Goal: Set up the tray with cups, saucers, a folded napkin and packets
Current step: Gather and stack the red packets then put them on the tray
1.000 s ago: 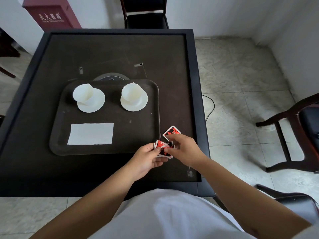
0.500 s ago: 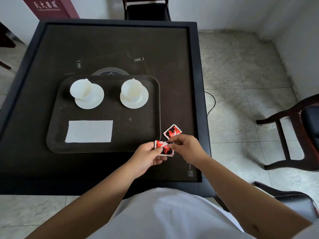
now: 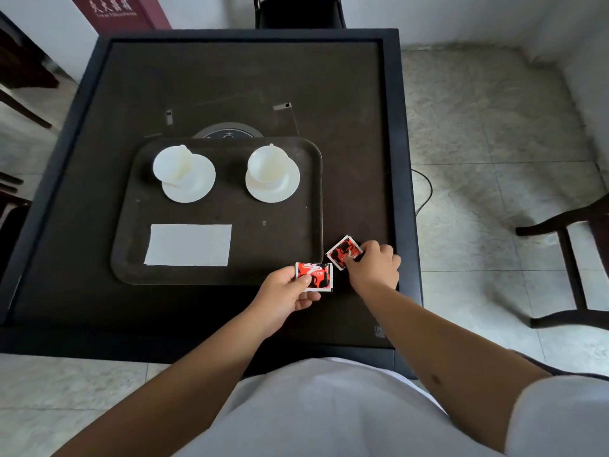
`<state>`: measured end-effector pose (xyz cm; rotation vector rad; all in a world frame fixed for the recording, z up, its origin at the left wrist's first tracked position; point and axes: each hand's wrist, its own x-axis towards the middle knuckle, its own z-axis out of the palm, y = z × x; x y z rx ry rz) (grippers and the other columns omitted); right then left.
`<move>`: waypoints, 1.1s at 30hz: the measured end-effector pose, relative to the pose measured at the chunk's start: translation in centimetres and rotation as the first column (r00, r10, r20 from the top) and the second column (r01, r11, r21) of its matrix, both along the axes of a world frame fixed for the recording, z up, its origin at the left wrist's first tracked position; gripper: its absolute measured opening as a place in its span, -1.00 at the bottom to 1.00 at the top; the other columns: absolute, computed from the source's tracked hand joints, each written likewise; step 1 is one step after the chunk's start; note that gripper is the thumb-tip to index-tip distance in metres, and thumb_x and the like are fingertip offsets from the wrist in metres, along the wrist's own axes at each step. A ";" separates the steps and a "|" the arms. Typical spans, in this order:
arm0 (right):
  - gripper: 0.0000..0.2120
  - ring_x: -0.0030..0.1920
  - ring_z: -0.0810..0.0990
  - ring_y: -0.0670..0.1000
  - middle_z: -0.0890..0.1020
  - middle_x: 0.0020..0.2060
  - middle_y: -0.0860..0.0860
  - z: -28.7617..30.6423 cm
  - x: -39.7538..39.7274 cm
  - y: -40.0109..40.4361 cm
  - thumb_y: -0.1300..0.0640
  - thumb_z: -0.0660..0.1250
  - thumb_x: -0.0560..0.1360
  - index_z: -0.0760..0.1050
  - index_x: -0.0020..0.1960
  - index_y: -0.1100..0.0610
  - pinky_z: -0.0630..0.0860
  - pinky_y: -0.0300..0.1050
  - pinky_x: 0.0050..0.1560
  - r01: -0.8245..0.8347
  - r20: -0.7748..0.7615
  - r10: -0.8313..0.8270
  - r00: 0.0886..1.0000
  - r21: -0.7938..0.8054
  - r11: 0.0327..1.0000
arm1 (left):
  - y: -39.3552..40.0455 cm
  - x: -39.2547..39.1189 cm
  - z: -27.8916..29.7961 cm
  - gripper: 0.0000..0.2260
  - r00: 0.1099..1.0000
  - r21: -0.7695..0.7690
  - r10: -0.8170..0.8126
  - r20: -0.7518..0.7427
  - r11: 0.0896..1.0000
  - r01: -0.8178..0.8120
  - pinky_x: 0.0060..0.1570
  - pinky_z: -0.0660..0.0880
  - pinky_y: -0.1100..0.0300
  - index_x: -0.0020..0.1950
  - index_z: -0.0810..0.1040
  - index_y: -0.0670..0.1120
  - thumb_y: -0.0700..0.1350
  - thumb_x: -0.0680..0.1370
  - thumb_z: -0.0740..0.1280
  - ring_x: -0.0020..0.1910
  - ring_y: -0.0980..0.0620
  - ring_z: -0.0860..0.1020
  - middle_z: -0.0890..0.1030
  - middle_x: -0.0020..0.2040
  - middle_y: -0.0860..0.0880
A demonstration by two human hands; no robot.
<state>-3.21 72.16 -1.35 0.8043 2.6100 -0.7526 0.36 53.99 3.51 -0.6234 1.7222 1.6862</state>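
A dark brown tray (image 3: 296, 159) lies on the black table (image 3: 230, 77). On it stand two white cups on saucers, the left cup (image 3: 173, 164) tipped on its saucer (image 3: 192, 184), the right cup (image 3: 267, 165) upright on its saucer (image 3: 275, 188). A folded white napkin (image 3: 188, 245) lies at the tray's near left. My left hand (image 3: 283, 296) pinches a red-and-black packet (image 3: 314, 276) over the tray's near right corner. My right hand (image 3: 374, 267) has its fingertips on a second packet (image 3: 342, 250) lying on the table just right of the tray.
A round dark disc (image 3: 227, 131) peeks out behind the tray. A cable (image 3: 425, 189) hangs off the table's right edge. Dark wooden chairs stand at the right (image 3: 566, 258) and at the far side (image 3: 296, 11). A red cabinet (image 3: 115, 9) is at the far left.
My two hands have come apart. The right hand moved right and away onto the second packet on the table. The left hand keeps the first packet.
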 end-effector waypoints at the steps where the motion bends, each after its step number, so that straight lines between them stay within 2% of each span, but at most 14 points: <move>1: -0.78 0.17 0.37 0.13 0.49 0.10 0.01 0.1 0.1 -0.2 -0.07 0.37 0.49 0.45 0.07 -0.02 0.45 0.05 0.01 0.005 -0.021 -0.005 1.000 -0.021 1.000 | -0.1 0.1 0.0 -0.83 1.000 0.000 0.006 -0.003 1.000 -0.006 -0.12 0.56 0.16 0.19 0.58 -0.08 -0.14 0.64 0.26 -0.07 0.00 0.69 0.70 0.01 -0.08; 3: -0.86 -0.01 0.48 0.04 0.56 -0.06 -0.04 0.5 0.1 -0.1 0.03 0.38 0.50 0.41 -0.06 -0.03 0.42 -0.09 -0.23 0.064 -0.077 -0.080 0.994 -0.194 0.979 | -0.1 0.2 0.1 -0.83 1.000 0.001 0.028 0.000 1.000 -0.028 -0.14 0.56 0.18 0.20 0.57 -0.10 -0.14 0.64 0.26 -0.08 0.01 0.69 0.70 0.02 -0.09; 5: -0.84 -0.20 0.53 -0.07 0.60 -0.17 -0.07 1.4 0.4 0.3 0.10 0.41 0.50 0.41 -0.11 -0.05 0.36 -0.22 -0.37 0.095 -0.123 -0.153 0.980 -0.383 0.919 | -0.2 0.1 0.1 -0.82 0.998 -0.018 0.064 0.015 0.998 -0.064 -0.18 0.56 0.20 0.20 0.57 -0.11 -0.15 0.64 0.26 -0.10 0.02 0.70 0.70 0.01 -0.09; 8: -0.84 -0.21 0.61 -0.05 0.63 -0.25 -0.08 3.5 1.2 1.1 0.16 0.44 0.48 0.49 -0.15 -0.06 0.49 -0.17 -0.26 0.047 -0.193 -0.195 0.962 -0.584 0.810 | -0.2 -0.1 0.1 -0.84 0.997 -0.059 0.070 0.020 0.996 -0.069 -0.22 0.56 0.21 0.19 0.56 -0.10 -0.13 0.64 0.27 -0.13 0.03 0.70 0.70 -0.03 -0.09; 11: -0.81 -0.12 0.68 0.01 0.68 -0.19 -0.02 5.8 2.0 1.9 0.22 0.43 0.50 0.57 -0.10 -0.09 0.61 -0.09 -0.10 -0.082 -0.254 -0.165 0.953 -0.742 0.665 | 0.0 -0.3 0.3 -0.85 1.000 -0.085 0.011 0.005 0.996 -0.011 -0.24 0.56 0.22 0.16 0.57 -0.07 -0.13 0.63 0.28 -0.13 0.05 0.70 0.70 -0.04 -0.06; 13: -0.80 -0.12 0.67 -0.04 0.68 -0.18 -0.04 7.0 2.3 2.3 0.22 0.44 0.49 0.58 0.00 -0.06 0.60 -0.18 -0.09 -0.201 -0.300 -0.032 0.953 -0.711 0.674 | 0.2 -0.3 0.6 -0.85 0.999 -0.078 -0.039 -0.006 0.996 0.038 -0.22 0.55 0.21 0.16 0.58 -0.05 -0.14 0.63 0.28 -0.12 0.04 0.70 0.70 -0.04 -0.05; 16: -0.72 -0.15 0.62 -0.20 0.64 -0.19 -0.15 8.5 2.5 2.3 0.20 0.46 0.47 0.53 0.10 -0.06 0.53 -0.36 -0.13 -0.342 -0.314 0.203 0.927 -0.491 0.801 | 0.5 -0.2 1.3 -0.84 0.993 0.009 -0.118 -0.020 0.993 0.118 -0.16 0.54 0.18 0.16 0.60 -0.06 -0.16 0.63 0.27 -0.09 0.01 0.69 0.71 -0.04 -0.05; 18: -0.78 -0.15 0.60 -0.22 0.64 -0.17 -0.16 9.3 2.5 2.1 0.19 0.45 0.48 0.57 0.10 0.00 0.52 -0.39 -0.13 -0.409 -0.335 0.289 0.897 -0.379 0.830 | 0.5 0.0 1.8 -0.83 0.985 0.085 -0.168 -0.030 0.982 0.170 -0.15 0.54 0.18 0.15 0.61 -0.07 -0.16 0.64 0.26 -0.09 0.00 0.68 0.71 -0.01 -0.07; 21: -0.87 -0.16 0.60 -0.19 0.65 -0.17 -0.12 10.1 2.5 2.0 0.20 0.42 0.50 0.63 0.04 0.06 0.54 -0.31 -0.13 -0.500 -0.378 0.373 0.848 -0.333 0.799 | 0.5 0.2 2.6 -0.82 0.983 0.223 -0.179 -0.040 0.957 0.184 -0.13 0.55 0.18 0.18 0.61 -0.10 -0.17 0.64 0.26 -0.08 -0.01 0.66 0.70 0.04 -0.12; 23: -0.87 -0.17 0.57 -0.18 0.63 -0.19 -0.15 10.3 2.7 1.6 0.20 0.43 0.49 0.65 0.01 0.04 0.47 -0.35 -0.15 -0.582 -0.420 0.445 0.791 -0.292 0.759 | 0.4 0.4 3.0 -0.83 0.982 0.243 -0.182 -0.060 0.951 0.191 -0.11 0.55 0.19 0.17 0.60 -0.12 -0.16 0.62 0.29 -0.07 -0.03 0.66 0.70 0.04 -0.13; 26: -0.86 -0.09 0.44 -0.15 0.53 -0.16 -0.20 10.1 3.2 0.8 0.16 0.45 0.47 0.66 0.01 0.00 0.34 -0.39 -0.11 -0.699 -0.468 0.586 0.661 -0.101 0.708 | 0.6 0.7 3.1 -0.86 0.980 0.235 -0.183 -0.084 0.952 0.198 -0.14 0.55 0.18 0.14 0.60 -0.14 -0.19 0.60 0.31 -0.09 -0.05 0.67 0.70 0.00 -0.14; 28: -0.83 -0.04 0.42 -0.11 0.49 -0.09 -0.16 9.8 3.4 0.4 0.16 0.46 0.46 0.65 0.04 0.02 0.36 -0.36 -0.07 -0.677 -0.493 0.558 0.667 -0.090 0.730 | 0.6 0.9 3.2 -0.86 0.981 0.218 -0.168 -0.092 0.958 0.184 -0.14 0.55 0.18 0.13 0.61 -0.12 -0.19 0.61 0.31 -0.08 -0.06 0.67 0.70 0.00 -0.14; 30: -0.76 -0.01 0.48 -0.15 0.51 -0.01 -0.14 9.7 3.6 0.2 0.13 0.47 0.46 0.61 0.12 0.02 0.44 -0.34 -0.02 -0.618 -0.506 0.464 0.727 -0.190 0.763 | 0.5 1.1 3.2 -0.85 0.986 0.212 -0.137 -0.091 0.965 0.154 -0.13 0.55 0.19 0.13 0.63 -0.07 -0.17 0.60 0.32 -0.06 -0.07 0.67 0.70 0.00 -0.12; 33: -0.70 -0.11 0.52 -0.24 0.56 -0.06 -0.21 9.4 4.0 0.7 0.08 0.46 0.47 0.57 0.19 -0.01 0.45 -0.39 -0.13 -0.532 -0.448 0.371 0.813 -0.313 0.787 | 0.2 1.0 3.3 -0.84 0.991 0.215 -0.106 -0.076 0.969 0.120 -0.12 0.55 0.19 0.15 0.63 -0.03 -0.15 0.61 0.32 -0.05 -0.05 0.67 0.70 0.01 -0.12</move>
